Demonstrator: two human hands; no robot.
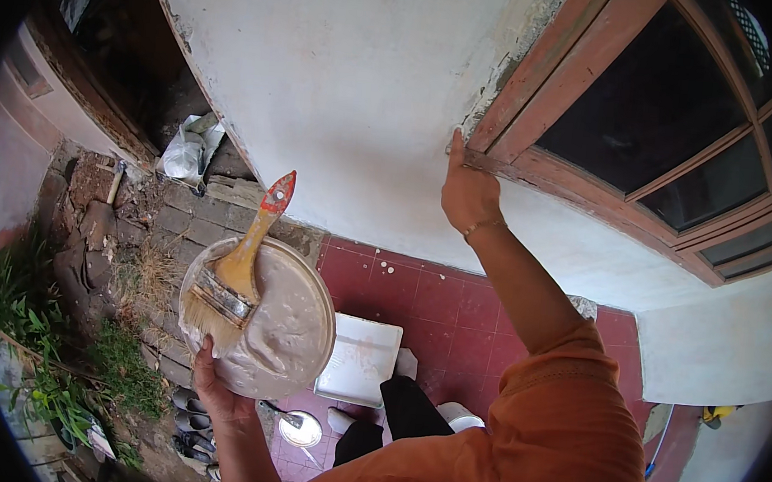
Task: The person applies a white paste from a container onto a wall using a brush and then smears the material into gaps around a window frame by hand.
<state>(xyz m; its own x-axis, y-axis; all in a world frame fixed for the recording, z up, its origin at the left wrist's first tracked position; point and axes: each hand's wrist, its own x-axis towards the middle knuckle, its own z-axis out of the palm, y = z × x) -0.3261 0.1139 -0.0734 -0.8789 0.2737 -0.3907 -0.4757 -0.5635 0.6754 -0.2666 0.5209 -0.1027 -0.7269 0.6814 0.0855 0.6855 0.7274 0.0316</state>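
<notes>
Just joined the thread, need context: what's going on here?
A person's left hand holds a round container of pale paste, with a wide brush lying across it. The right hand has its index finger at the white wall, beside the lower corner of the wooden window frame. A white tray sits on red tiles.

Smooth wooden handle (pixel 240 264), rough bristles (pixel 212 323)

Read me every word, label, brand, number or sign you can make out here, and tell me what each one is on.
None: I can make out no readable text anywhere in this view.
Brush handle: any marking is too small to read.
White bag: no legible lettering.
White tray: no lettering visible.
</notes>
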